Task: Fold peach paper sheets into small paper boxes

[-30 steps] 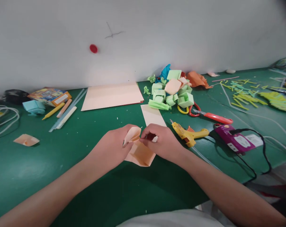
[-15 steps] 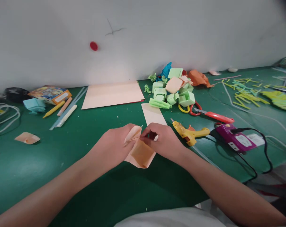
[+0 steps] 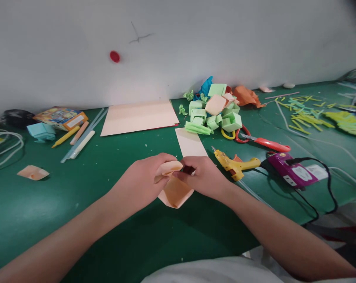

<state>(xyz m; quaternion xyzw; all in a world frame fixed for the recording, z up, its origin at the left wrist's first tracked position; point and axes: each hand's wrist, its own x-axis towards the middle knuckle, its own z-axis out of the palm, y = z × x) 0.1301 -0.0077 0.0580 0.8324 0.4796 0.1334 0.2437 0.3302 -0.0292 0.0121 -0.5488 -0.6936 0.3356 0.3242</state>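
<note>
A peach sheet of folded paper [image 3: 175,193] is held between both hands above the green table. My left hand [image 3: 147,176] grips its left side, the fingers closed behind a curled upper flap. On the right edge of that flap, my right hand [image 3: 202,175] pinches the paper with thumb and forefinger. The lower part of the paper opens out into a pocket shape facing me. Some fingertips are hidden behind the paper. Just beyond the hands lies a flat peach paper strip [image 3: 191,142].
A yellow glue gun [image 3: 237,165] and a purple power strip [image 3: 294,171] lie to the right with cords. Red-handled scissors [image 3: 269,144] sit behind them, near a pile of folded green paper [image 3: 231,121]. Peach sheets [image 3: 139,118] rest by the wall; a small peach piece [image 3: 33,172] lies left.
The upper flap has been bent over to the right and down, and my right fingers now press on its edge. The view has shifted very slightly.
</note>
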